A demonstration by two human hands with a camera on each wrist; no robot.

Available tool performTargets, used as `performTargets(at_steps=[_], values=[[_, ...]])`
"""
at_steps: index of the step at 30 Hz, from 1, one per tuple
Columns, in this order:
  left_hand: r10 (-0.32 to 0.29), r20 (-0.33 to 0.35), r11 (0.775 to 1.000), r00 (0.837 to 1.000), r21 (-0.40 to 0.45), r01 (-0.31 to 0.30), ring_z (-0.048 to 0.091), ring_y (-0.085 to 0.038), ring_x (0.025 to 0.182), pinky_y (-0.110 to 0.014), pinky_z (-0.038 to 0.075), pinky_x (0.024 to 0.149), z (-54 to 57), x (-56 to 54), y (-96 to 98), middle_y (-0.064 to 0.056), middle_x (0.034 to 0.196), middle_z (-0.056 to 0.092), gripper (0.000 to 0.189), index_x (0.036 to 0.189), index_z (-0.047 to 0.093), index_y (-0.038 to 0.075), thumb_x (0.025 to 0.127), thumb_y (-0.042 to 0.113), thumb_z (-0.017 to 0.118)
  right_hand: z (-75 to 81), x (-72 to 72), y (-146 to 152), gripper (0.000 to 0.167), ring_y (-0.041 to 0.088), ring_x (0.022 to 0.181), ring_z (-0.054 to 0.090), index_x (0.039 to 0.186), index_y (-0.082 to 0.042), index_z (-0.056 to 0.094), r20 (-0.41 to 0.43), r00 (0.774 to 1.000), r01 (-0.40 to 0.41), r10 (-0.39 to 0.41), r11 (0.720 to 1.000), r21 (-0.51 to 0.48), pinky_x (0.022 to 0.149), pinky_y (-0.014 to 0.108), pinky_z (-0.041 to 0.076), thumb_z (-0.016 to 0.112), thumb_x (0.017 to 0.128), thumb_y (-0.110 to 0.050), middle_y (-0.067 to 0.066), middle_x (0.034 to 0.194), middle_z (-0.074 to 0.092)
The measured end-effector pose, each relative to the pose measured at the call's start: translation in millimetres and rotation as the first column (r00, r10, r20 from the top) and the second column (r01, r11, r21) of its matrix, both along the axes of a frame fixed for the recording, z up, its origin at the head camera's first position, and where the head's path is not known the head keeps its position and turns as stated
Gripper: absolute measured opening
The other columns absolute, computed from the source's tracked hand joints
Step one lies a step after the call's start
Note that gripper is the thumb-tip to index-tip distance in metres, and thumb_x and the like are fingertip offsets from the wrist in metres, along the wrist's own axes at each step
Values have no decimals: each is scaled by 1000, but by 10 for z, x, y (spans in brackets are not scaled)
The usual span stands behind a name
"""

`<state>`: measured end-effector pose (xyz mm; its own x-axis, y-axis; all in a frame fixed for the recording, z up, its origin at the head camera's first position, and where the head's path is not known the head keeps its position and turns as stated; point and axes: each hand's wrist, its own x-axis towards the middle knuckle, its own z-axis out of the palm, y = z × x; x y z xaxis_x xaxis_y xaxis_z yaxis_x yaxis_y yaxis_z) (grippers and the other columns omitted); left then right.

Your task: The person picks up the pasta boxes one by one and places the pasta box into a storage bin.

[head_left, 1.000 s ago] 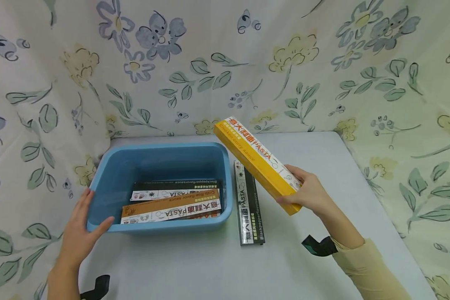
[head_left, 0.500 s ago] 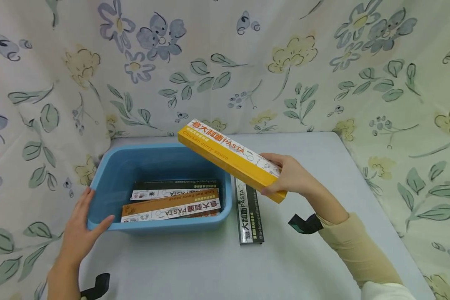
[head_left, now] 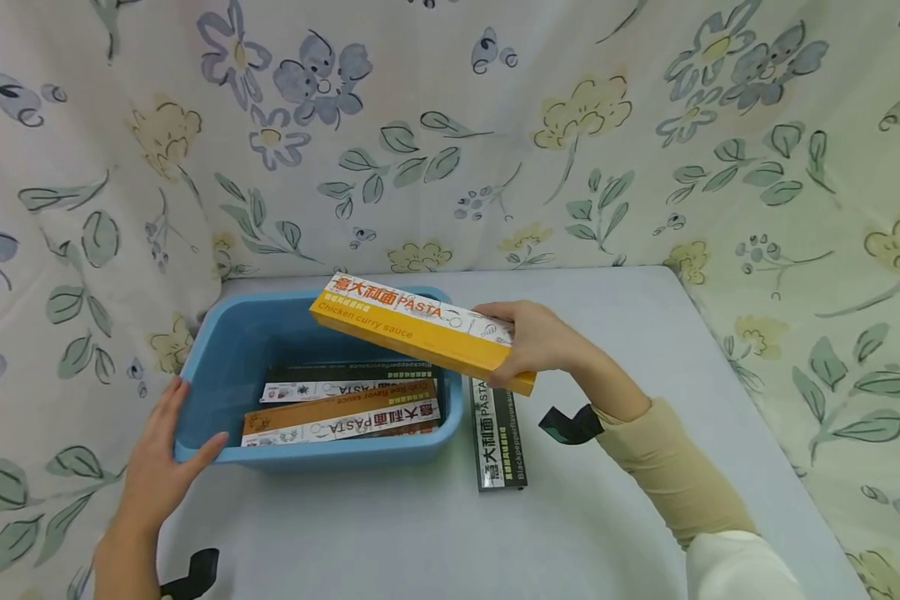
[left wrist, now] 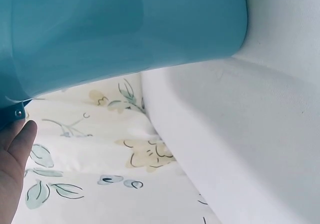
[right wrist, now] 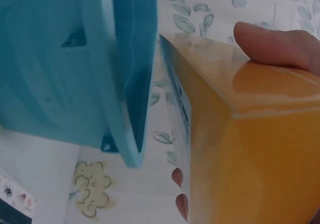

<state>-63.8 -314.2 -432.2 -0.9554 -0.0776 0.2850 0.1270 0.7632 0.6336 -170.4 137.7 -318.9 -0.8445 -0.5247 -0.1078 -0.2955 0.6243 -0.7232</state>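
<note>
My right hand (head_left: 536,337) grips the near end of a yellow pasta box (head_left: 420,329) labelled chicken curry sauce, thumb on one side and fingers on the other. The box slants over the right part of a blue plastic bin (head_left: 457,392), its far end above the opening. In the right wrist view the yellow box (right wrist: 265,149) is beside the bin's rim (right wrist: 120,84). My left hand (head_left: 157,467) rests at the bin's front left corner, fingers extended along the left rim and thumb by the front one. Inside lie a brown crab roe pasta box (head_left: 345,411) and a black one (head_left: 352,372).
Another black pasta box (head_left: 498,437) lies on the white table (head_left: 607,517), just right of the bin. Part of one more box shows beneath the brown one. A flowered curtain (head_left: 495,167) hangs behind the table and along both sides.
The right hand has carried the yellow pasta box leftward and lower, from above the black box on the table to over the bin. The left hand stays at the bin's corner.
</note>
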Motion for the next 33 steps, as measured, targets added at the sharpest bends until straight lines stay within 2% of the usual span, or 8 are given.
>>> performTargets(at_steps=[7, 13, 19, 27, 29, 33], values=[[1, 5, 1000, 1000, 0, -1, 19, -53, 139, -77, 19, 100, 3, 15, -7, -22, 158, 17, 83, 154, 23, 4, 87, 26, 67, 87, -147, -288, 85, 23, 92, 56, 136, 2, 52, -4, 995, -99, 100, 992, 79, 81, 33, 49, 85, 60, -18, 11, 118, 63], [-5, -11, 1000, 1000, 9, 5, 20, -54, 138, -77, 19, 98, 10, 6, 4, -22, 158, 17, 82, 154, 23, 5, 87, 26, 66, 161, -265, -497, 84, 21, 90, 57, 135, 0, 54, -7, 989, -143, 147, 975, 171, 78, 30, 49, 84, 58, -19, 9, 115, 65], [4, -10, 1000, 1000, -3, -4, 20, -55, 138, -78, 21, 97, 17, 13, 7, -23, 158, 17, 82, 154, 23, 6, 87, 26, 66, 194, -356, -695, 86, 19, 90, 57, 137, -3, 54, -25, 979, -184, 201, 934, 306, 78, 28, 47, 83, 59, -24, 7, 116, 65], [-7, -10, 1000, 1000, 3, 7, 19, -52, 140, -77, 19, 99, 16, 11, 4, -21, 159, 17, 82, 154, 24, 5, 87, 27, 66, 254, -391, -981, 87, 19, 97, 55, 139, -6, 53, -35, 968, -212, 248, 886, 413, 86, 30, 47, 87, 61, -26, 5, 123, 63], [-11, -5, 1000, 1000, 6, 11, 18, -51, 140, -77, 20, 98, 19, 4, 3, -20, 159, 16, 82, 154, 24, 5, 88, 27, 66, 278, -399, -1068, 85, 18, 95, 55, 137, -8, 55, -50, 963, -215, 265, 866, 452, 83, 29, 47, 88, 62, -27, 3, 121, 63], [-5, 7, 1000, 1000, 3, 5, 19, -53, 139, -79, 23, 94, 31, 7, -1, -20, 160, 15, 82, 154, 22, 6, 88, 26, 66, 315, -422, -1250, 71, 17, 83, 54, 124, -11, 63, -82, 949, -218, 303, 824, 523, 68, 25, 45, 88, 60, -30, 0, 105, 66]])
